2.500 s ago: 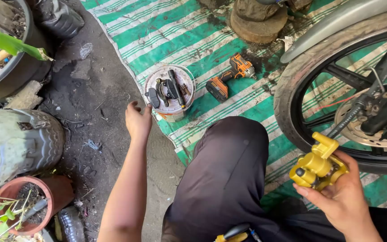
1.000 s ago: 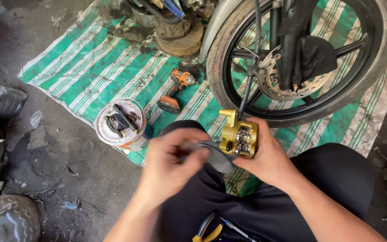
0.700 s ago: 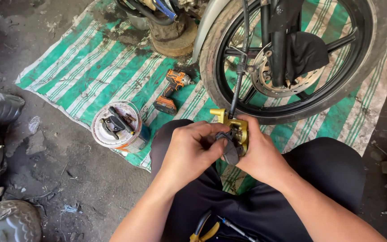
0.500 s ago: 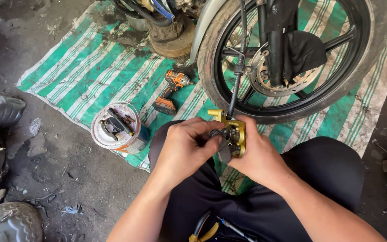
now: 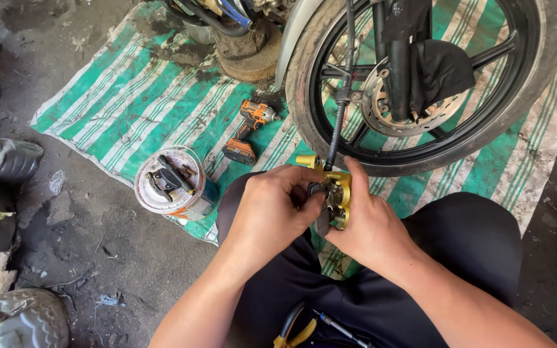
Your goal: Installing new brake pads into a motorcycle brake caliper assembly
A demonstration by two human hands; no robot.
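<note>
Change since earlier frames: the left hand (image 5: 267, 216), formerly out by the tub on the ground, has come in to join the right hand at the caliper; both hands have stayed clasped there over the last moments, and the view has shifted slightly.

Grip. Left hand: fingers curled and pressed onto the near-left face of the gold brake caliper (image 5: 338, 193), fingertips on a small dark part (image 5: 315, 191) at its edge; whether that part is pinched or only pushed cannot be told. Right hand (image 5: 370, 222): wrapped around the caliper from the right and beneath, thumb laid up along its right side, holding it firmly.

Caliper: held above the person's lap, just near of the front wheel (image 5: 420, 84), centre of scene. A black hose (image 5: 340, 96) runs from its top up across the wheel.

Wheel: black spoked rim, tyre, brake disc (image 5: 414, 109) at the hub, a dark cloth draped over the fork.

Left of the hands: an orange and black cordless driver (image 5: 247, 131) lying on a green and white striped mat (image 5: 136, 109); nearer left, a white round tub (image 5: 174, 185) holding dark tools, at the mat's edge.

Near edge: yellow-handled pliers (image 5: 294, 335) in the lap.
</note>
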